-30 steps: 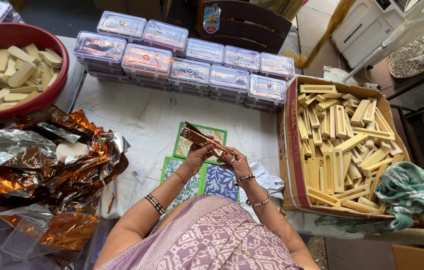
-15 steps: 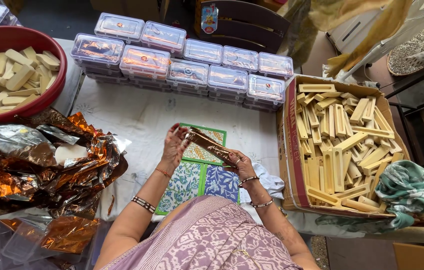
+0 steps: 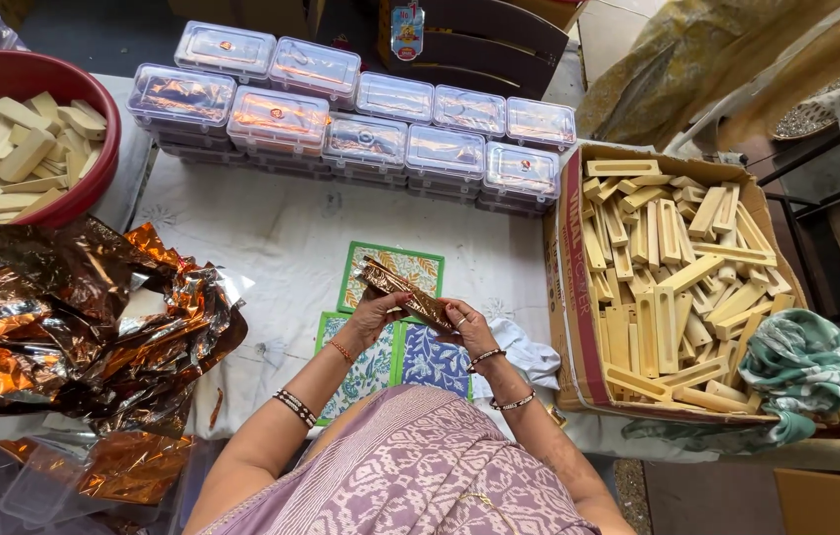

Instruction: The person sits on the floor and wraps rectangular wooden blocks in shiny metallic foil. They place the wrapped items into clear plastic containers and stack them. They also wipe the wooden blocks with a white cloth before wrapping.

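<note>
Both hands on one foil-wrapped bar (image 3: 402, 290), shiny bronze wrap, held tilted above the printed mats, upper end pointing toward the far left. Left hand (image 3: 372, 315) fingers curled around the lower left side of the bar, thumb on top. Right hand (image 3: 469, 328) pinches the near right end, ring visible on one finger. Both grips closed on the bar; bar is off the surface.

Under the hands: three printed mats (image 3: 392, 272) on a white cloth (image 3: 271, 238) that covers the table, one green-bordered with orange pattern farther out, two nearer the person, one green and one blue. They sit near the middle of the table's near edge.

Wrists: bangles on both arms. Person wears a mauve patterned garment (image 3: 410, 466).

Left side of the table: pile of crumpled bronze foil sheets (image 3: 83, 317), reaching to the near left corner. Far left corner: red bowl (image 3: 93, 178) full of pale unwrapped bars.

Far edge: row of clear lidded plastic boxes (image 3: 360, 119), stacked, foil-wrapped contents showing through the lids.

Right edge: open cardboard carton (image 3: 568, 287) packed with pale yellow bars lying at all angles. A green and white cloth (image 3: 796, 367) hangs over the carton's near right corner.
</note>
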